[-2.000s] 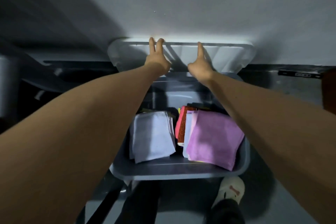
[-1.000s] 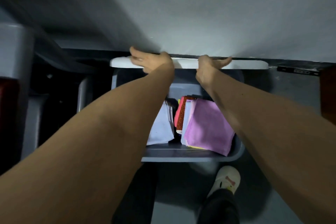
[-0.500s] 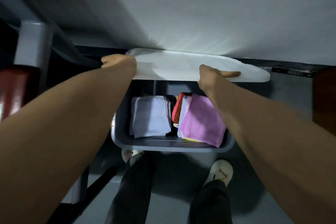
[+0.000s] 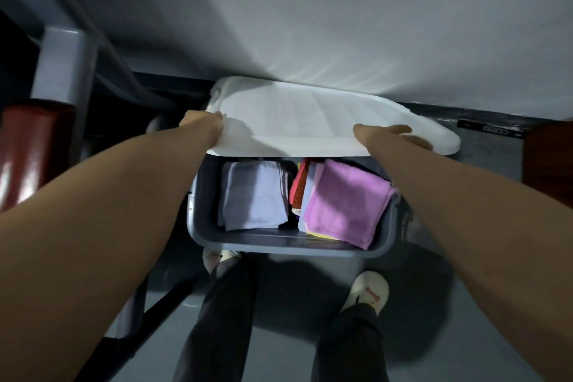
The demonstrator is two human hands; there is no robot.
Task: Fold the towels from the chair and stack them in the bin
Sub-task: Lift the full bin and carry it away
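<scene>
The white lid point(image 4: 310, 121) has swung down from leaning upright on the wall two seconds ago to lying nearly flat, tilted, over the far half of the bin point(image 4: 279, 245). It is a smooth, matte plastic sheet with rounded corners and a raised rim.

The left hand point(image 4: 201, 125) has its grip clamped on the lid's near left corner. The right hand point(image 4: 391, 136) pinches the near edge further right, with its fingers lying along the top.

The bin is grey plastic, rectangular with rounded corners and a rolled lip, and stands on the floor point(image 4: 279, 338) just in front of the person's feet. Folded towels sit inside it:
- a pale lavender towel point(image 4: 254, 195) with a soft nap on the left
- a red towel point(image 4: 299, 186) standing on edge in the middle
- a pink terry towel point(image 4: 344, 201) on top of the right stack, with a yellow edge point(image 4: 322, 236) showing beneath it

Outward from the bin are dark trousers and cream shoes point(image 4: 369, 291) on the grey floor. The plain white wall point(image 4: 341, 25) rises behind. A grey metal post point(image 4: 62, 65) stands at the left.
</scene>
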